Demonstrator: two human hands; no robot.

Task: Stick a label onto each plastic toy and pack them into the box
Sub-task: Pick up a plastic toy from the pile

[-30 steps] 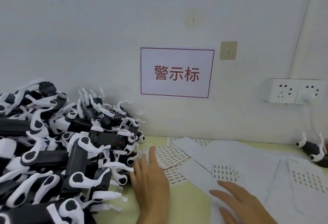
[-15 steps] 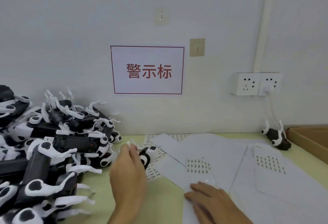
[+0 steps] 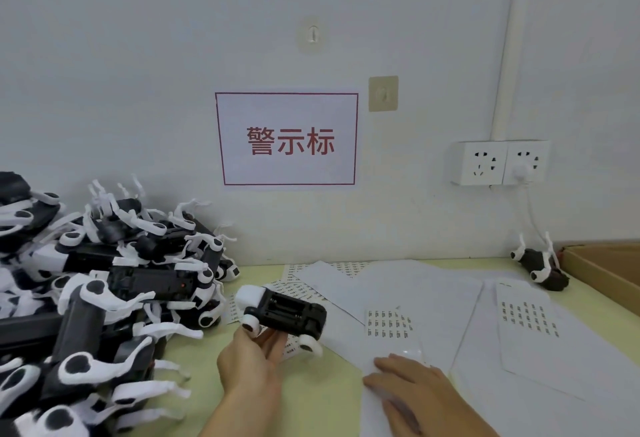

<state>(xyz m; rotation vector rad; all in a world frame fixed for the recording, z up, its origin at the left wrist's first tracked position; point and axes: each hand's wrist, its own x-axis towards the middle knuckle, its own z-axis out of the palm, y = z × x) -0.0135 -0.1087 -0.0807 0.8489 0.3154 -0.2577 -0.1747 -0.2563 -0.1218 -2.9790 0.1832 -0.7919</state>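
My left hand [image 3: 254, 355] grips a black-and-white toy [image 3: 284, 312] underside up, above the table edge; my fingertips are hidden beneath it. My right hand [image 3: 412, 391] lies flat, fingers straight, on a label sheet [image 3: 389, 324]. The toy pile [image 3: 104, 284] runs off-frame left; the box [image 3: 606, 270] is cut off right.

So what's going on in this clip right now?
A person is labelling plastic toys at a table. The left hand holds one black-and-white toy up off the table, beside a big pile of toys. The right hand lies flat on a label sheet. Another toy lies by the cardboard box at the right edge.
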